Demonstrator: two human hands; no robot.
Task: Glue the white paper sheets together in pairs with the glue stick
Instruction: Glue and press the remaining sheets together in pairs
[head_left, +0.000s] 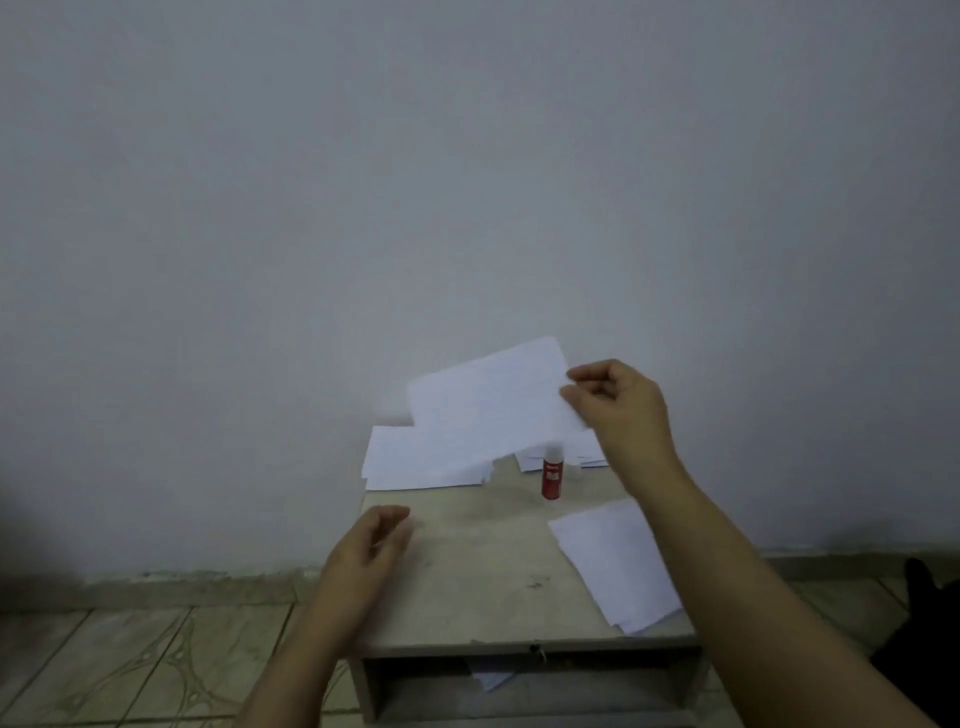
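My right hand (618, 410) pinches the right edge of a white paper sheet (488, 410) and holds it tilted in the air above the small table (483, 577). A stack of white sheets (415, 462) lies at the table's far left, partly hidden by the lifted sheet. A red glue stick (551, 475) with a white cap stands upright at the far middle. Another pile of white sheets (618, 561) lies on the right side of the table. My left hand (371, 545) hovers over the table's left edge, fingers relaxed, holding nothing.
More white sheets (587, 452) lie behind the glue stick, against the grey wall. Under the tabletop is an open shelf (519, 686) with a scrap of paper (493, 678) in it. Tiled floor (130, 665) spreads to the left. A dark object (930, 618) sits at the right edge.
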